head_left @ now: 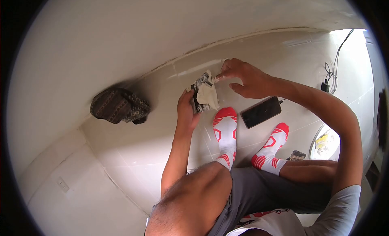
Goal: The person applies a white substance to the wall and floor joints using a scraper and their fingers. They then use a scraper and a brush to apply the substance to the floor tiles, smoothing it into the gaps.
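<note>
In the head view, my left hand (187, 107) is gripping the plate (197, 106) by its left edge, and white paste (208, 94) is coating much of it. My right hand (252, 78) is holding its thumb and fingers apart, its fingertips reaching the plate's right edge; I cannot tell if they are touching. The plate is hovering above the floor (162, 146), near my left sock (225, 132). A phone (261, 112) is lying to the right.

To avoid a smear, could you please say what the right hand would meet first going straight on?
The right hand would likely meet the white-coated dark piece in the left hand, though depth is unclear.
</note>
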A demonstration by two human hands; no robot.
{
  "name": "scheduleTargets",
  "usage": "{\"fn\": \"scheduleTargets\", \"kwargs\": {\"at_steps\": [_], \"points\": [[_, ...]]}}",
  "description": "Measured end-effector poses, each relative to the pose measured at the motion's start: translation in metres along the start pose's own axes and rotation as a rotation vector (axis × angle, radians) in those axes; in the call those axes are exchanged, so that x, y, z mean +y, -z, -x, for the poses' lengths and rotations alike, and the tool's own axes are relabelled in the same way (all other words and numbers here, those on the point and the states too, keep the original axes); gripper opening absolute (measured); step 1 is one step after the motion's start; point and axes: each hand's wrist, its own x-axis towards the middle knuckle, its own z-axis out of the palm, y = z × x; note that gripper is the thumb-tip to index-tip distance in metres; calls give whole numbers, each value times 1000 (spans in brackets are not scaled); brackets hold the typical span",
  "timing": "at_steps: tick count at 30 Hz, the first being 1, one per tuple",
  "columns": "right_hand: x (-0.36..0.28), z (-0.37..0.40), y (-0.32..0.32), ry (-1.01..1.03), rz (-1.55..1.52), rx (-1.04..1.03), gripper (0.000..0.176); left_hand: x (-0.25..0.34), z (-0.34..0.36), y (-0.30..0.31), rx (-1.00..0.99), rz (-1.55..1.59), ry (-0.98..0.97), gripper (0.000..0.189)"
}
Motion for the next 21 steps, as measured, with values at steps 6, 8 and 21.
{"fn": "scheduleTargets", "kwargs": {"at_steps": [6,8,21], "points": [[0,-5,-9,97,92,-11,40,-1,-2,1,-10,-23,-2,21],[1,-9,-9,142,96,-34,37,-1,-1,2,14,-37,-9,21],[78,-71,-36,252,1093,90,45,6,-2,36,188,127,37,14]]}}
